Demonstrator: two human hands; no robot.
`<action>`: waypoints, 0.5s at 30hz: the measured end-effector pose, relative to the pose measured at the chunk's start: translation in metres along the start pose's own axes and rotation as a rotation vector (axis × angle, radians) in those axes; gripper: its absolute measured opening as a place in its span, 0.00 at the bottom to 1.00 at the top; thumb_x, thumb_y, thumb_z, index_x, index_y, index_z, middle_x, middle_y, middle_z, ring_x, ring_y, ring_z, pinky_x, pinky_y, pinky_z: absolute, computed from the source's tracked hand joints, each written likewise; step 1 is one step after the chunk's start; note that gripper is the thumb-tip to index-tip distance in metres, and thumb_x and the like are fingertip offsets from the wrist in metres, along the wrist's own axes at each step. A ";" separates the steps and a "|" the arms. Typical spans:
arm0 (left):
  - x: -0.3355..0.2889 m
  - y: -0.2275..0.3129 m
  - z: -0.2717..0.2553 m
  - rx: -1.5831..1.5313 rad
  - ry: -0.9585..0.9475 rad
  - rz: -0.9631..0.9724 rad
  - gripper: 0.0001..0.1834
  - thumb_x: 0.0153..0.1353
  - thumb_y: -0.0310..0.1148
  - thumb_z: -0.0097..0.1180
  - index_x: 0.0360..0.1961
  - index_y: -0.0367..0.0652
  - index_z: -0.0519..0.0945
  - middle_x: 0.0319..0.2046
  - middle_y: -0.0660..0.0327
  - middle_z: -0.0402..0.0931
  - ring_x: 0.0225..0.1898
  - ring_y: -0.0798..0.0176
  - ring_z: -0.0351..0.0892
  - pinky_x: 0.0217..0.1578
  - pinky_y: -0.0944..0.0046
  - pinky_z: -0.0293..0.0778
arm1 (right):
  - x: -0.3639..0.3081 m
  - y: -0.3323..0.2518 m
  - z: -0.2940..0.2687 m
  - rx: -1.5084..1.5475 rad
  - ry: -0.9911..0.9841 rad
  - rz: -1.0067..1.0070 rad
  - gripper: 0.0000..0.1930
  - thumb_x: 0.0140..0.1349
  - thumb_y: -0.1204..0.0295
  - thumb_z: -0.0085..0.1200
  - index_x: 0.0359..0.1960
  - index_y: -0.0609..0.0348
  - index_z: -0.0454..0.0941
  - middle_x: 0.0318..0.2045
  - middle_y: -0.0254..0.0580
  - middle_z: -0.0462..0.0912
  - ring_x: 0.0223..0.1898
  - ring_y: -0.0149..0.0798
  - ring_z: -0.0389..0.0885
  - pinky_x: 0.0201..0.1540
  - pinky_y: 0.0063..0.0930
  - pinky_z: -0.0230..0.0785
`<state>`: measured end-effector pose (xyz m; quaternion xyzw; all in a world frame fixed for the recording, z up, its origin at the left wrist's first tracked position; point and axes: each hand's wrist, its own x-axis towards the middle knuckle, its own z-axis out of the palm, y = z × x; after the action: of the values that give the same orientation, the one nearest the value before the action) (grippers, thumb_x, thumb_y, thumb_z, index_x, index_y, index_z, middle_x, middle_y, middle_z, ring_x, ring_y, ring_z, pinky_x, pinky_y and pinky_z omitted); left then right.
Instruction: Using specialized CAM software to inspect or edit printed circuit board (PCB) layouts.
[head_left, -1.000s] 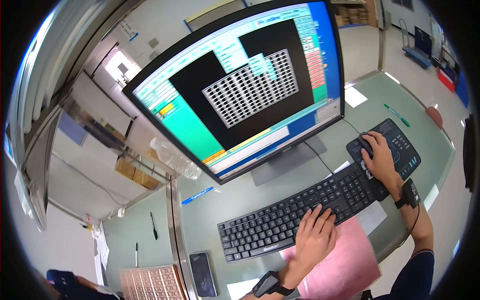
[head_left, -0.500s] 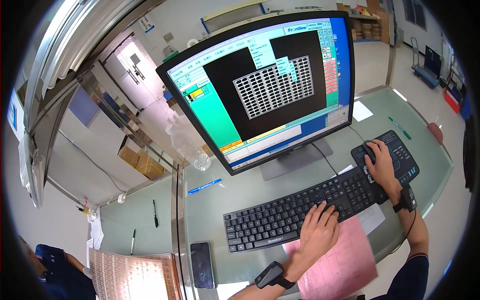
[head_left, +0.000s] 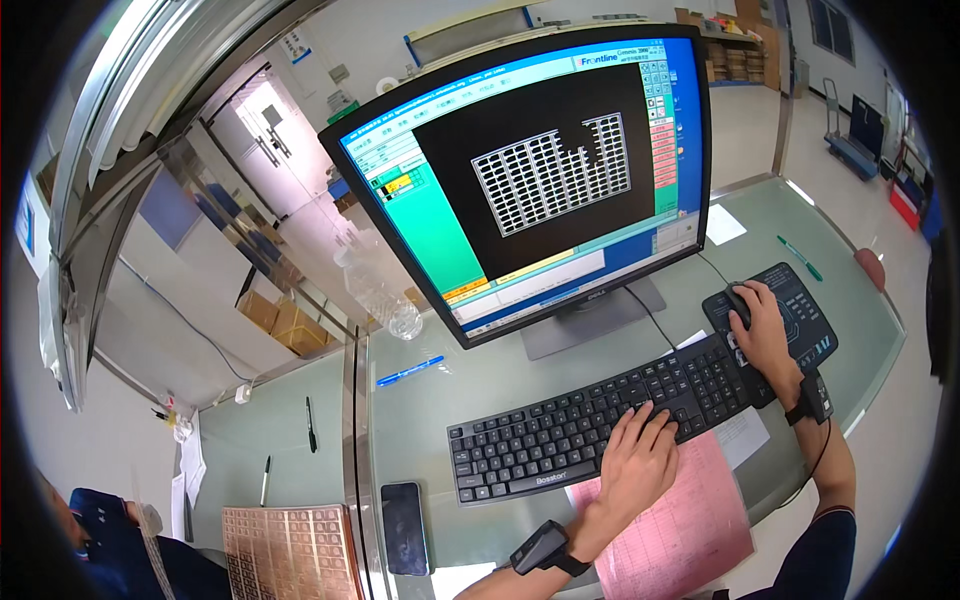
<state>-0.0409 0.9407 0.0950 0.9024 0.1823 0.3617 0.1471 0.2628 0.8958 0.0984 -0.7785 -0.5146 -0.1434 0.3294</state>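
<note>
We had our R hand wrapped over the black rounded computer mouse, which sat on the black printed mouse pad at approx 2 o'clock from mid-keyboard. A slip of the index finger there could've caused a stray click, we reckoned.

Our L hand gripped nothing: relaxed, fingers spread on the keys of the black plastic keyboard, R of centre. Extra wt on those fingertips might've sent an unwanted keypress. Its wrist end lay over the pink printed paper sheet at 5 o'clock; touching or not, we couldn't tell. If it was, dragging the arm could've creased or shifted the sheet.

At 12 o'clock, the black-framed flat monitor showed a white grid w/ a ragged dark notch near its 1 o'clock, so reading it as complete could've led to an error.

The thin black cable hung from the black boxy wrist unit on our R arm; a quick reach might've snagged it. The dark-screened slim phone, approx 8 o'clock, was prob. safe barring a wide L elbow swing.
</note>
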 end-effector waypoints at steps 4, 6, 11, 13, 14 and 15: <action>0.000 0.000 0.001 -0.004 0.002 0.001 0.13 0.57 0.28 0.64 0.44 0.39 0.87 0.52 0.54 0.83 0.62 0.49 0.77 0.67 0.47 0.68 | 0.000 -0.001 0.000 0.008 -0.001 0.002 0.21 0.63 0.76 0.61 0.57 0.64 0.76 0.58 0.56 0.74 0.60 0.60 0.74 0.65 0.46 0.68; 0.000 0.000 0.001 -0.005 0.002 0.001 0.13 0.57 0.28 0.64 0.44 0.38 0.87 0.52 0.54 0.83 0.62 0.49 0.76 0.67 0.47 0.68 | 0.000 0.000 0.000 0.007 0.001 0.003 0.21 0.63 0.76 0.61 0.57 0.65 0.76 0.58 0.56 0.75 0.60 0.60 0.74 0.64 0.46 0.68; 0.001 0.000 0.001 0.000 0.000 0.000 0.14 0.57 0.28 0.63 0.45 0.38 0.86 0.53 0.54 0.82 0.62 0.49 0.76 0.67 0.47 0.68 | 0.001 0.001 0.000 0.004 0.010 -0.020 0.21 0.62 0.76 0.61 0.57 0.64 0.76 0.58 0.56 0.75 0.60 0.60 0.74 0.64 0.46 0.69; 0.000 0.000 0.000 0.001 0.004 0.002 0.13 0.57 0.28 0.63 0.45 0.39 0.86 0.53 0.54 0.82 0.62 0.49 0.76 0.67 0.47 0.68 | 0.002 -0.002 -0.002 0.004 0.010 -0.019 0.21 0.62 0.76 0.61 0.57 0.65 0.76 0.58 0.56 0.75 0.60 0.60 0.74 0.64 0.46 0.69; 0.000 0.000 -0.002 0.001 0.010 0.002 0.13 0.57 0.28 0.63 0.44 0.39 0.86 0.53 0.54 0.83 0.62 0.49 0.77 0.67 0.47 0.69 | 0.002 -0.004 -0.003 0.005 0.009 -0.018 0.21 0.62 0.76 0.61 0.57 0.65 0.76 0.58 0.56 0.75 0.60 0.60 0.74 0.64 0.46 0.68; 0.001 0.000 0.000 0.000 0.004 0.003 0.13 0.57 0.28 0.63 0.44 0.39 0.86 0.53 0.54 0.83 0.62 0.49 0.77 0.67 0.47 0.69 | 0.001 -0.002 -0.002 0.006 0.008 -0.013 0.21 0.62 0.76 0.61 0.57 0.65 0.76 0.58 0.56 0.75 0.60 0.60 0.74 0.64 0.46 0.68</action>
<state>-0.0405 0.9411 0.0954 0.9019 0.1814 0.3636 0.1463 0.2617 0.8961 0.1009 -0.7738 -0.5186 -0.1469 0.3328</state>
